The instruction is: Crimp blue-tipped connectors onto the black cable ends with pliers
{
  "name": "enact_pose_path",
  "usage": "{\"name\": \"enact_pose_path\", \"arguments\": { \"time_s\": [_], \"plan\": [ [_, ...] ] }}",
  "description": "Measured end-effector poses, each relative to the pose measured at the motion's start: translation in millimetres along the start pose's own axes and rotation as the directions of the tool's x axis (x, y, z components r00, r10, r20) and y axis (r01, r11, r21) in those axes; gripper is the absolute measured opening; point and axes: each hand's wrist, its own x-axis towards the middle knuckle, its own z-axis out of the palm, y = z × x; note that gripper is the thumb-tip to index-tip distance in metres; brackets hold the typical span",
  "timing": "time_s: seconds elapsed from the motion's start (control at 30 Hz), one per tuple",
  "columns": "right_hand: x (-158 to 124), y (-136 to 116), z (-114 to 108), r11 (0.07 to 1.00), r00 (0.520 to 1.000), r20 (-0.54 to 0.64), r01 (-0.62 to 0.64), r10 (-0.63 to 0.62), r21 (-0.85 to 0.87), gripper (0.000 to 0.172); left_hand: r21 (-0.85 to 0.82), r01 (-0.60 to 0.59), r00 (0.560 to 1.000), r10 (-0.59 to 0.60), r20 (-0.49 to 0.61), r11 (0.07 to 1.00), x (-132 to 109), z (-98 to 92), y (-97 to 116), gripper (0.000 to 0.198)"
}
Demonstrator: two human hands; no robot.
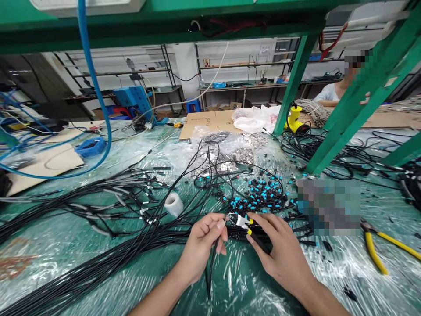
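Observation:
My left hand (206,237) pinches the end of a black cable (212,267) whose lower length hangs down over the bench. In my right hand (279,245) is a pair of small pliers (241,221) with yellow-and-black handles. The jaws of the pliers meet the cable end just at my left fingertips; what exactly lies between them is too small to make out. Just behind my hands is a heap of small black and blue connectors (259,195). A thick bundle of black cables (131,250) runs from the lower left to beneath my hands.
Yellow-handled cutters (375,250) lie at the right. A white roll (173,204) stands beside the cables. Metal parts (226,160) lie on plastic farther back, before cardboard (207,120). Green posts (348,87) rise at right, and a blue hose (94,79) hangs at left. Another person (335,92) sits beyond.

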Motion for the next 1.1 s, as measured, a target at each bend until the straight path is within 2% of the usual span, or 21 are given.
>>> {"name": "enact_pose_path", "arguments": {
  "time_s": [0.17,0.37,0.8,1.1],
  "plan": [
    [-0.8,0.2,1.0,0.994,0.999,0.001,0.043,-0.043,-0.097,0.047,0.003,0.007,1.0,-0.007,0.014,1.0,-1.4,0.8,-0.1,0.018],
    [-1.7,-1.4,-0.3,0.99,0.999,0.003,0.045,-0.045,-0.137,0.048,0.046,-0.005,1.0,0.005,0.015,0.999,-1.1,0.0,0.4,0.02],
    [-1.6,-2.3,-3.9,0.987,0.998,0.047,0.041,-0.034,-0.153,0.048,0.284,-0.066,0.998,0.067,0.005,0.957,0.9,-5.8,2.3,0.022],
    [0.0,-2.4,-7.1,0.975,0.997,0.038,0.068,-0.061,-0.21,0.051,0.273,-0.025,0.999,0.033,-0.027,0.962,1.0,-2.5,5.9,0.03]
  ]
}}
